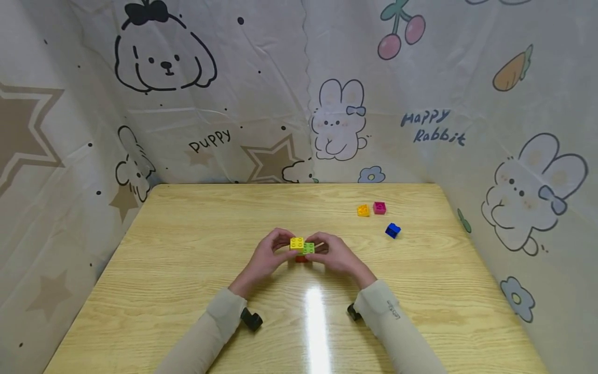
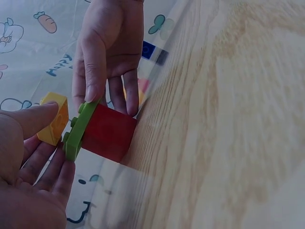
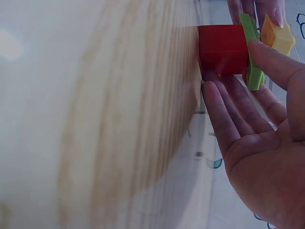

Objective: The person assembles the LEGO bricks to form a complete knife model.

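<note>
A red toy building brick (image 3: pixel 223 49) stands on the table, with a flat green brick (image 2: pixel 80 128) lying across its top, studs upward. Between thumb and fingers, my left hand (image 1: pixel 268 255) pinches a yellow brick (image 1: pixel 296 243), held just over the left part of the green one. A narrow gap shows between the two in the left wrist view, and other left fingertips reach the green brick's end. From the other side my right hand (image 1: pixel 337 253) grips the stack, its thumb against the green brick and fingers beside the red one.
At the table's back right lie an orange brick (image 1: pixel 363 210), a magenta brick (image 1: pixel 379 208) and a blue brick (image 1: pixel 393 230). Printed cloth (image 1: pixel 261 104) hangs around the back and sides of the wooden table (image 1: pixel 196 223).
</note>
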`<state>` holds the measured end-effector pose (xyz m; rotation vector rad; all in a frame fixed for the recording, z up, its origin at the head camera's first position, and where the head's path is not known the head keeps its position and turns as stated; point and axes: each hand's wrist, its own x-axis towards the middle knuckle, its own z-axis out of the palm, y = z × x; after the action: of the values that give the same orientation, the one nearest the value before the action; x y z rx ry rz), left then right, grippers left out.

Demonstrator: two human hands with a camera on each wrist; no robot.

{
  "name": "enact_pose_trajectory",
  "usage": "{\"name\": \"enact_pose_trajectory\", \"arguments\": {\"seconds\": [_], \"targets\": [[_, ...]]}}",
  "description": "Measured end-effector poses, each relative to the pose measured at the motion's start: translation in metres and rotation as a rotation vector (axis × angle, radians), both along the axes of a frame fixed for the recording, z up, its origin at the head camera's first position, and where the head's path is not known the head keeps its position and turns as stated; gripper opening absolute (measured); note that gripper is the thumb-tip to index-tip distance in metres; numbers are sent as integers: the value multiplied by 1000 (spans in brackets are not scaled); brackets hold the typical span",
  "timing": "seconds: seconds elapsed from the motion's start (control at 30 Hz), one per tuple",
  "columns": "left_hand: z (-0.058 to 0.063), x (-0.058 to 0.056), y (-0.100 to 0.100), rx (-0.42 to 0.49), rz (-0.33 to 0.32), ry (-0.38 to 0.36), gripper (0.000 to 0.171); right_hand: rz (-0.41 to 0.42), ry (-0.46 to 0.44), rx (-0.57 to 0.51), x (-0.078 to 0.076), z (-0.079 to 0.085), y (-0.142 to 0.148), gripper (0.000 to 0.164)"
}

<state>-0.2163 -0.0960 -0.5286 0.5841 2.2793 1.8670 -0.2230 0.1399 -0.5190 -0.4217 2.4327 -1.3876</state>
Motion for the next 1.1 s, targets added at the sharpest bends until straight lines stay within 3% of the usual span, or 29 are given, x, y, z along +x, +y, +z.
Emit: {"name": "enact_pose_trajectory", "arguments": {"seconds": [0.23, 0.8, 1.1], "targets": [[-3, -3, 4, -30, 9, 5, 36, 17, 32, -17, -3, -5, 0, 30], [-7, -1, 10, -59, 33, -33, 34, 53, 13, -64, -4, -10, 4, 37], [-7, -1, 10, -83, 30, 5, 33, 39, 25, -55, -3, -8, 3, 36]]}}
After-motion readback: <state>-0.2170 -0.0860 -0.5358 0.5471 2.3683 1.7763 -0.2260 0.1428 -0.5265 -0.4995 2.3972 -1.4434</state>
